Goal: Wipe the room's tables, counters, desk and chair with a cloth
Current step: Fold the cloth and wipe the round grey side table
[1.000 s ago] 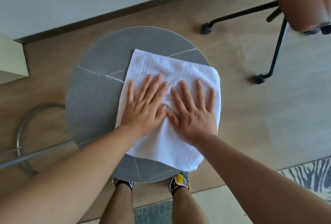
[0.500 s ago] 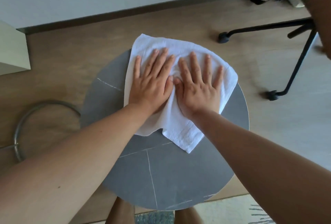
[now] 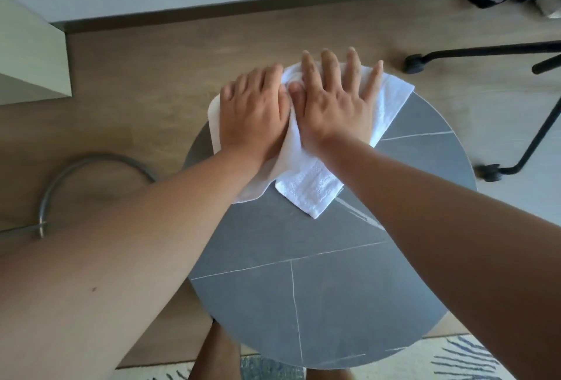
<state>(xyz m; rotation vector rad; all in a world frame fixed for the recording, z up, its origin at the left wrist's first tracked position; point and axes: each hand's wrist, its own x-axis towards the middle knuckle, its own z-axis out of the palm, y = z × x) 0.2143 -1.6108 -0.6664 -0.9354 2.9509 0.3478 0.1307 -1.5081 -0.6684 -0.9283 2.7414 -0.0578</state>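
The wooden floor (image 3: 136, 76) spreads beyond the fingertips and to both sides of the hands. The round grey table (image 3: 318, 273), veined with thin pale lines, sits under the palms and reaches back from the fingers toward the person. The black chair legs (image 3: 531, 124) stand out to the right of the right hand's fingers, well apart from them. A curved metal tube (image 3: 76, 167) lies on the floor to the left of the left forearm. The white cloth (image 3: 306, 185) lies at the table's far edge, under both hands, its near corner trailing back past the wrists. The left hand (image 3: 255, 115) presses it with fingers bent over the far rim, gripping nothing. The right hand (image 3: 334, 106) lies flat just beside it, fingers straight and spread, tips past the cloth's far edge.
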